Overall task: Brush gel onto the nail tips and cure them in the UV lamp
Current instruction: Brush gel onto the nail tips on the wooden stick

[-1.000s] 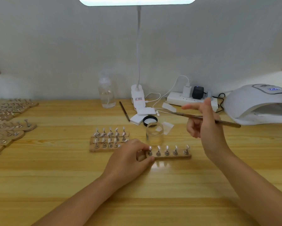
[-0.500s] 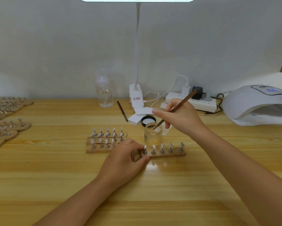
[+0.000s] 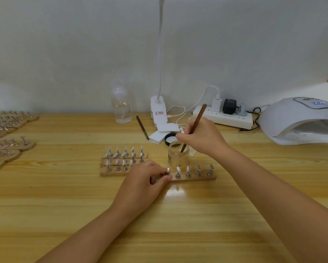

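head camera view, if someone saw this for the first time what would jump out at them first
The right hand at mid-table, dipping a brown brush into a small clear jar. Just in front of the jar, the left hand pinches the end of a wooden strip carrying five nail tips on stands. At the far right sits a white domed UV lamp.

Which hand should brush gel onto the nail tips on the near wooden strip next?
Right. The right hand already holds the brown wooden brush, dipped in the clear glass jar. The left hand steadies the near wooden strip.
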